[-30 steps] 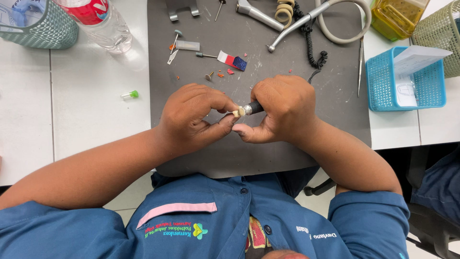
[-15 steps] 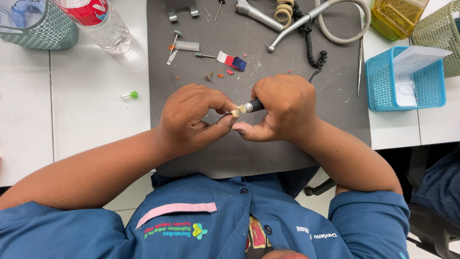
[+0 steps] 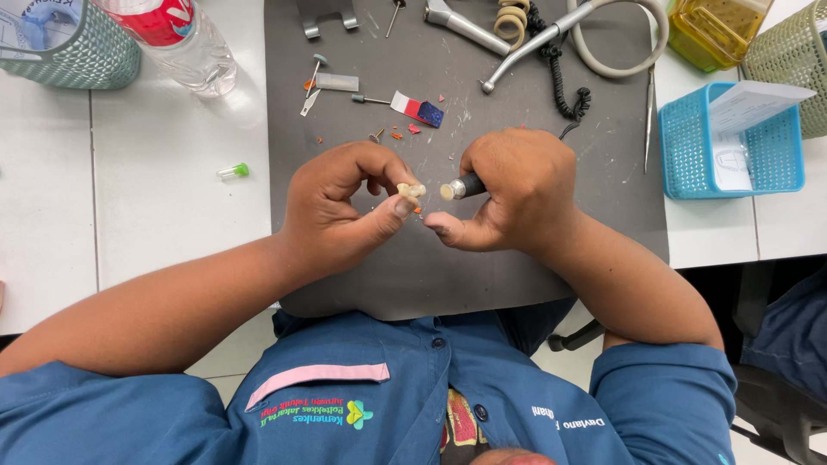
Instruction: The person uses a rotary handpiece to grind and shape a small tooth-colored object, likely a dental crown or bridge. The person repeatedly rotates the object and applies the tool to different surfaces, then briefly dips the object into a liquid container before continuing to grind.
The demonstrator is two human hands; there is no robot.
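Note:
My left hand (image 3: 345,207) pinches a small cream-coloured tooth-shaped piece (image 3: 411,189) between thumb and forefinger. My right hand (image 3: 517,194) is closed around a dark rotary handpiece (image 3: 465,185) whose pale round tip points left at the piece, a small gap away. Both hands hover over a dark grey mat (image 3: 413,275) at the table's front edge. Orange flecks lie on the mat near my left thumb.
On the mat behind lie a red-blue wax block (image 3: 418,109), small burs (image 3: 370,100), a metal handpiece with hose (image 3: 534,43) and a thin probe (image 3: 649,120). A plastic bottle (image 3: 181,43) and green basket (image 3: 69,43) stand left; a blue basket (image 3: 732,146) and yellow container (image 3: 715,26) stand right.
My hands have drawn slightly apart. The handpiece tip, earlier against the small piece, now sits a short gap to its right.

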